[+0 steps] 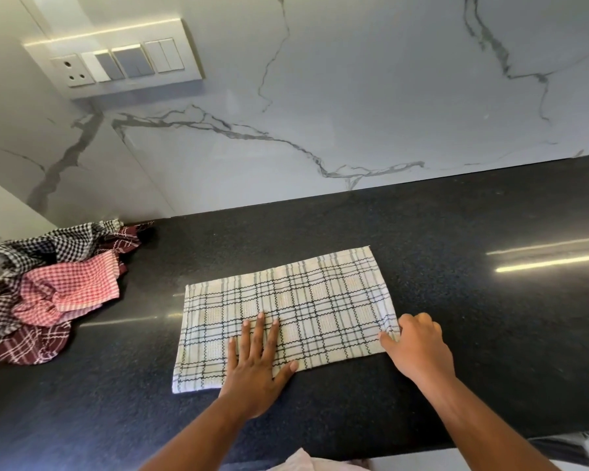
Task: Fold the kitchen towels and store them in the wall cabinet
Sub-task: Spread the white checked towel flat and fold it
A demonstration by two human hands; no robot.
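Two bare forearms — no sleeves, rings or watch

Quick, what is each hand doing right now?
Left hand: open, pressed flat on the plaid towel.
Right hand: curled at the towel's right edge, seemingly pinching it.

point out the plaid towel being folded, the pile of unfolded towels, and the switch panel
plaid towel [320, 300]: head view, on its flat middle, clear of both hands.
pile of unfolded towels [72, 283]: head view, on the red checked cloth on top.
switch panel [116, 59]: head view, on a middle switch.
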